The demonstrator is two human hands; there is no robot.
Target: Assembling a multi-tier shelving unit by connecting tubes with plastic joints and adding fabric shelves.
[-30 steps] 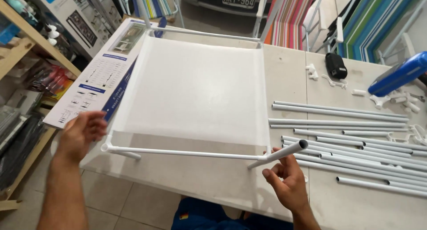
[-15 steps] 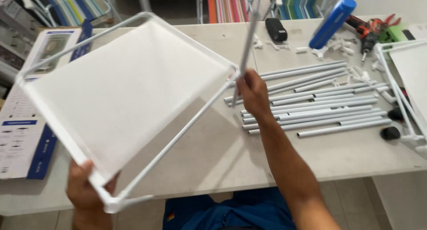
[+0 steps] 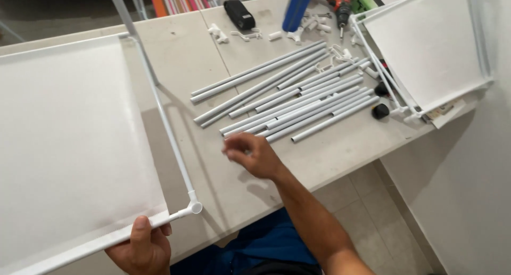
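Observation:
A white fabric shelf panel (image 3: 69,142) on a white tube frame covers the left of the beige table (image 3: 202,62). My left hand (image 3: 142,248) grips the frame's near tube beside a white corner connector (image 3: 194,207). A thin upright tube (image 3: 121,11) rises from the panel's far corner. My right hand (image 3: 254,155) hovers over the table just in front of a pile of several grey metal tubes (image 3: 293,96), fingers loosely apart and empty.
A second white shelf panel (image 3: 426,46) lies at the table's right end over the edge. Small white connectors (image 3: 221,34), a black case (image 3: 238,14), a blue tube (image 3: 297,6), a drill (image 3: 339,3) and black caps (image 3: 380,111) sit at the back. Tiled floor lies below right.
My right hand let go of the upright tube and dropped down to the table near the tube pile. The panel now sits farther left and the view swung right.

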